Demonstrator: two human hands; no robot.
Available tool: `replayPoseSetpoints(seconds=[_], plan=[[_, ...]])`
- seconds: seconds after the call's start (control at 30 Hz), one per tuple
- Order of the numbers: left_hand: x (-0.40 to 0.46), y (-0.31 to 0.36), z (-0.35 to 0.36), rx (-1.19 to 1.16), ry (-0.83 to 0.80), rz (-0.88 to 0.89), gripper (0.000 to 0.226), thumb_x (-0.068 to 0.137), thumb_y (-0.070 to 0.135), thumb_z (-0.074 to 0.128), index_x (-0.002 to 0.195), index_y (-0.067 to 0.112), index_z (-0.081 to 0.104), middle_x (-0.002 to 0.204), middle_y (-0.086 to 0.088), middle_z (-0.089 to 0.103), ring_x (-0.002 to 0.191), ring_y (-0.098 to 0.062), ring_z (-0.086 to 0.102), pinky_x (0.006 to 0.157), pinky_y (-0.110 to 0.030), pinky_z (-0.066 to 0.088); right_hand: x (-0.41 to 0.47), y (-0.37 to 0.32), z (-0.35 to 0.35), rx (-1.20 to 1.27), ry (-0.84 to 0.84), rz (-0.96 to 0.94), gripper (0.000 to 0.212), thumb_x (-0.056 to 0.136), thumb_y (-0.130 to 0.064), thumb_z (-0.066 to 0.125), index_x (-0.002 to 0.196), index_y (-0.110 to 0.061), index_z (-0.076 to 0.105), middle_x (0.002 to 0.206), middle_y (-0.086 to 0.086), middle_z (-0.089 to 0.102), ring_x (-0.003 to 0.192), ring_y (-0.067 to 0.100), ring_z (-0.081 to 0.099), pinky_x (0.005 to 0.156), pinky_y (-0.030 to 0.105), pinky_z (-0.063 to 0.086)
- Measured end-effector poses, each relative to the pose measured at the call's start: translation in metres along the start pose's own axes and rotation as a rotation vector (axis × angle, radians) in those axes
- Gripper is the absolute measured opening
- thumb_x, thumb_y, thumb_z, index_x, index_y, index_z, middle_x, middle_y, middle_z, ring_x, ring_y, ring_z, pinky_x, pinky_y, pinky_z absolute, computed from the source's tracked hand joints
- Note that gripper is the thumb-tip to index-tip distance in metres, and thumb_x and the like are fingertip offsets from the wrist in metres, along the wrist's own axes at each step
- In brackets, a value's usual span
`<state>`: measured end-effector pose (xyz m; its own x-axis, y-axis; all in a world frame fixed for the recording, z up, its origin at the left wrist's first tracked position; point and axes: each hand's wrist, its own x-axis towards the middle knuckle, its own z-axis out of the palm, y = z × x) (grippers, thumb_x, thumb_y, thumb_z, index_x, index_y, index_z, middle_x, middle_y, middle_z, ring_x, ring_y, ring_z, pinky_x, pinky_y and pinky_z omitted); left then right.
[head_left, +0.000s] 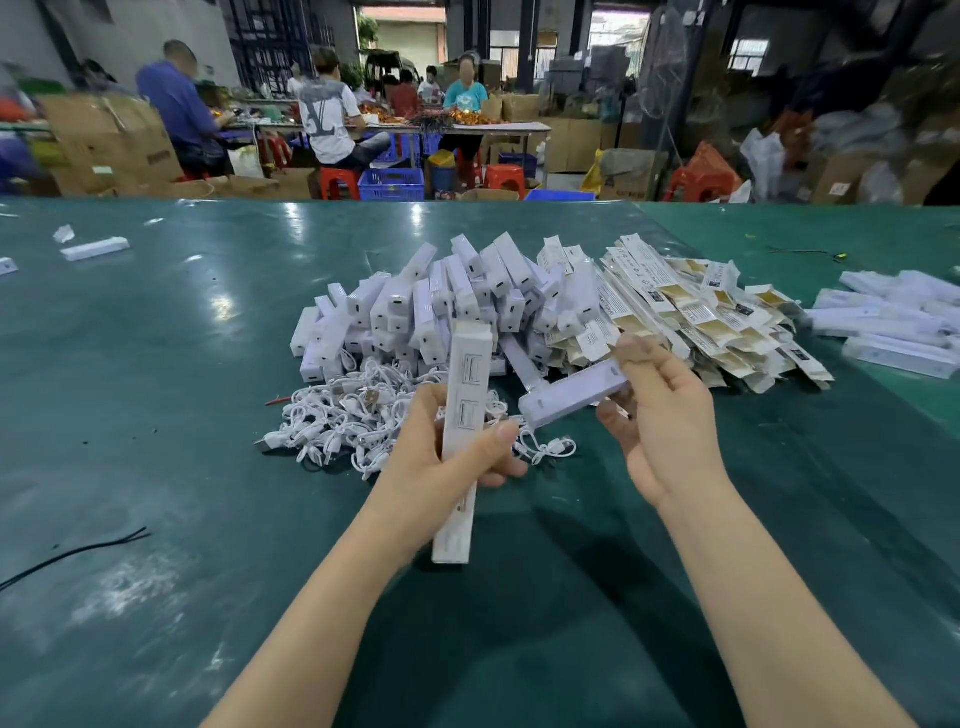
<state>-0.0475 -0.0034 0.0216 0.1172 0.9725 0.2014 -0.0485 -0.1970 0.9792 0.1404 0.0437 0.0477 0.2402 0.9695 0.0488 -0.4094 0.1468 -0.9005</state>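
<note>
My left hand (441, 457) grips a long narrow white carton (464, 415), held almost upright above the green table (156, 415). My right hand (665, 421) pinches one end of a white bar-shaped device (571, 395), which lies nearly level and points left toward the carton. The two items are close but apart. Behind them lies a heap of the same white devices (457, 306). A tangle of white USB cables (343, 421) lies in front of that heap.
Flat printed cartons (701, 317) are piled right of the heap, and finished white boxes (898, 327) lie at the far right. One loose white box (95, 248) sits far left. A black wire (78, 551) crosses the near left. People work at tables behind.
</note>
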Motion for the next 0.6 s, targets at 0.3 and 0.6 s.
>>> replayPoseSetpoints(seconds=[0.3, 0.6], plan=[[0.003, -0.001, -0.003, 0.075, -0.013, 0.073, 0.026, 0.083, 0.045, 0.062, 0.1, 0.064, 0.056, 0.095, 0.017, 0.069, 0.073, -0.016, 0.073, 0.059, -0.023, 0.055, -0.001, -0.006, 0.0, 0.131, 0.115, 0.172, 0.026, 0.087, -0.034, 0.07, 0.078, -0.015, 0.055, 0.048, -0.008, 0.047, 0.037, 0.004, 0.036, 0.031, 0.014, 0.023], [0.017, 0.009, 0.002, -0.049, -0.214, -0.112, 0.055, 0.085, 0.037, 0.069, 0.134, 0.033, 0.046, 0.074, 0.0, 0.058, 0.048, -0.005, 0.055, 0.053, -0.014, 0.047, 0.002, -0.002, -0.005, 0.077, 0.034, 0.286, 0.029, 0.086, -0.042, 0.068, 0.088, -0.019, 0.052, 0.058, -0.007, 0.051, 0.032, 0.003, 0.032, 0.026, 0.012, 0.02]])
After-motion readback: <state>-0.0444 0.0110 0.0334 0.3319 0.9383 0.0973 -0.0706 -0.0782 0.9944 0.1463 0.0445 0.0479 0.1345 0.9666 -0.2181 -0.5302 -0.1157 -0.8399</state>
